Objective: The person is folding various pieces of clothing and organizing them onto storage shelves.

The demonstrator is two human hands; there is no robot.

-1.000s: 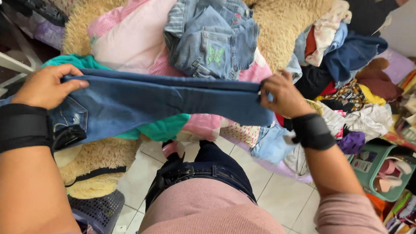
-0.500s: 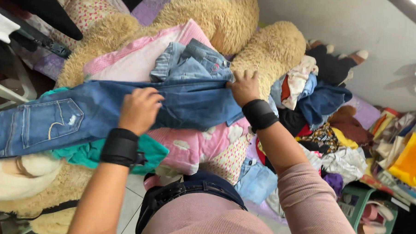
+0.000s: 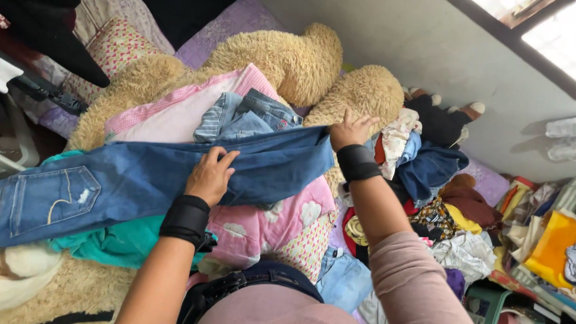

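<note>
A pair of dark blue jeans (image 3: 108, 187) lies stretched across the pile at the left, the left hand (image 3: 211, 174) curling its fingers over the cloth's upper edge at the middle, while the right hand (image 3: 350, 131), fingers spread, presses the jeans' right end against the big tan teddy bear (image 3: 298, 60).

No packages, labels, signs or screens show here; only clothes, soft toys and bedding fill the view.
</note>
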